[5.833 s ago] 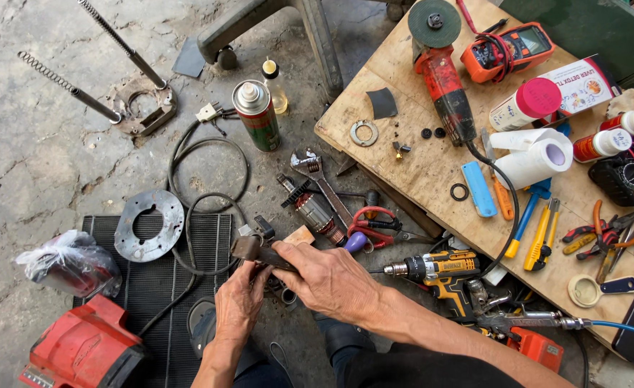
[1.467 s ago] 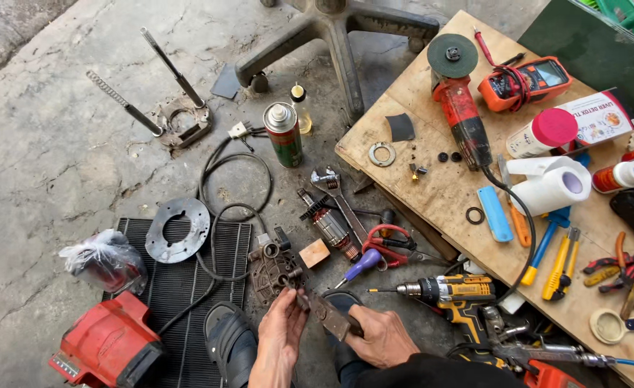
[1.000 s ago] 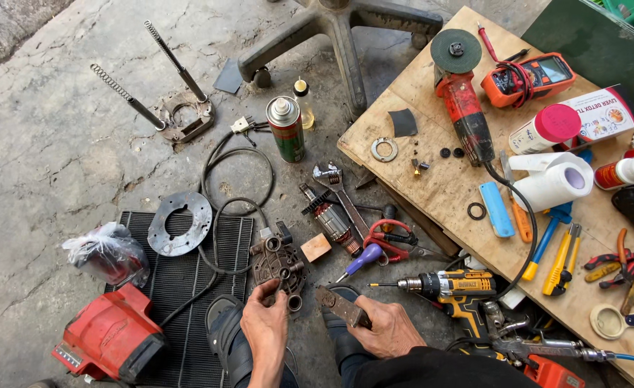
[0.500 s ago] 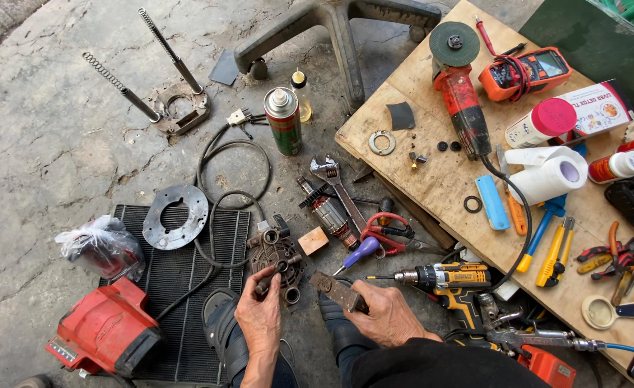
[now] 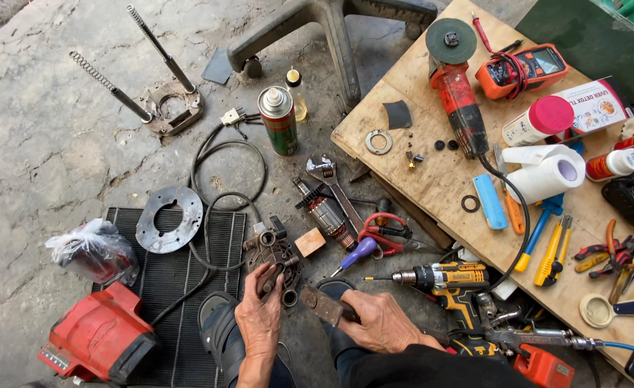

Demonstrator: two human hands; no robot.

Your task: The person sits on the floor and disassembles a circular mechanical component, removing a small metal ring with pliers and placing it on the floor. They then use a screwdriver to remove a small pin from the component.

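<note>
While crouched lower centre of frame: left hand [image 5: 258,316] gripping greasy motor housing [image 5: 274,255] on black mat [image 5: 188,287]; right hand [image 5: 374,320] closed round rusty flat tool [image 5: 322,305], tip near housing.

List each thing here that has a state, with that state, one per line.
left hand: gripping the dark motor part
right hand: closed on a rusty flat tool
spray can: upright, nozzle bare
angle grinder: lying on the wooden board, disc fitted
cordless drill: on its side, bit fitted
paper roll: lying sideways
</note>
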